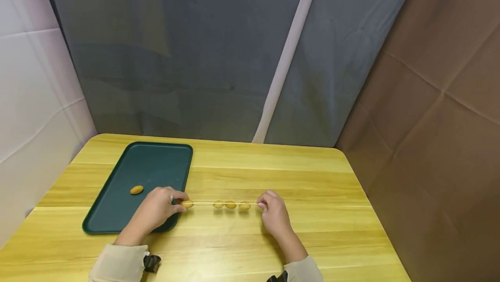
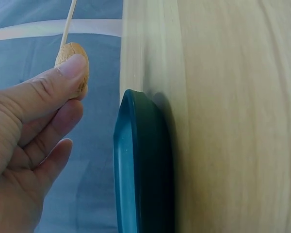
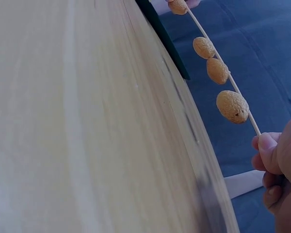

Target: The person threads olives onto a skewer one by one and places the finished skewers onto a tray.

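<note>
My right hand (image 1: 275,213) pinches one end of a thin wooden skewer (image 1: 203,203), held level above the table. Three oval, golden-brown puff-like pieces with crackled skins sit along it; the one nearest the right hand is the oval piece (image 3: 233,107). At the skewer's other end, my left hand (image 1: 158,206) grips another oval piece (image 2: 73,57) between thumb and fingers, with the stick meeting it. A loose oval piece (image 1: 136,190) lies on the dark green tray (image 1: 156,156), left of the left hand, which is over the tray's right edge.
The wooden table (image 1: 312,178) has rounded far corners. A grey curtain (image 1: 195,56) with a pale strip hangs behind it, a white cloth (image 1: 35,78) stands at the left and a brown cloth (image 1: 441,143) at the right.
</note>
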Available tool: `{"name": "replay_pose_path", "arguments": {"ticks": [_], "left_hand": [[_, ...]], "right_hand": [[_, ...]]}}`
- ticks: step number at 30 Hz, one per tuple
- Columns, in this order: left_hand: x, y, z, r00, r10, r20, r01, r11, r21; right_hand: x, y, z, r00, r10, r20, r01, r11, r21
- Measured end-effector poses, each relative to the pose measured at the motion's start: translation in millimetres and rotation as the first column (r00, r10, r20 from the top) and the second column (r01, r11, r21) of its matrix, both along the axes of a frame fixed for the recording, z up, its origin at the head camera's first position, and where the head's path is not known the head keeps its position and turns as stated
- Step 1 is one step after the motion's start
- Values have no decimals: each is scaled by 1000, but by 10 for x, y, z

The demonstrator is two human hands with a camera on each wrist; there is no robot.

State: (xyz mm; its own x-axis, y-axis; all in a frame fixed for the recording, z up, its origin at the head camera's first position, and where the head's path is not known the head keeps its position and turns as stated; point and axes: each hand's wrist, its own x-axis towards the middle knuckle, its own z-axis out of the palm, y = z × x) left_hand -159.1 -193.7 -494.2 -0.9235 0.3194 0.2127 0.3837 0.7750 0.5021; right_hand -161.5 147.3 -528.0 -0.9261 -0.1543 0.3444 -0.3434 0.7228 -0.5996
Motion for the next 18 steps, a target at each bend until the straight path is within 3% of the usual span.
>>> {"name": "replay_pose_path", "arguments": {"ticks": [18], "left_hand": [[-46, 81, 41, 996, -49, -74, 47, 998, -34]], "right_hand": [[-29, 1, -13, 1000, -2, 4, 2, 999, 33]]}}
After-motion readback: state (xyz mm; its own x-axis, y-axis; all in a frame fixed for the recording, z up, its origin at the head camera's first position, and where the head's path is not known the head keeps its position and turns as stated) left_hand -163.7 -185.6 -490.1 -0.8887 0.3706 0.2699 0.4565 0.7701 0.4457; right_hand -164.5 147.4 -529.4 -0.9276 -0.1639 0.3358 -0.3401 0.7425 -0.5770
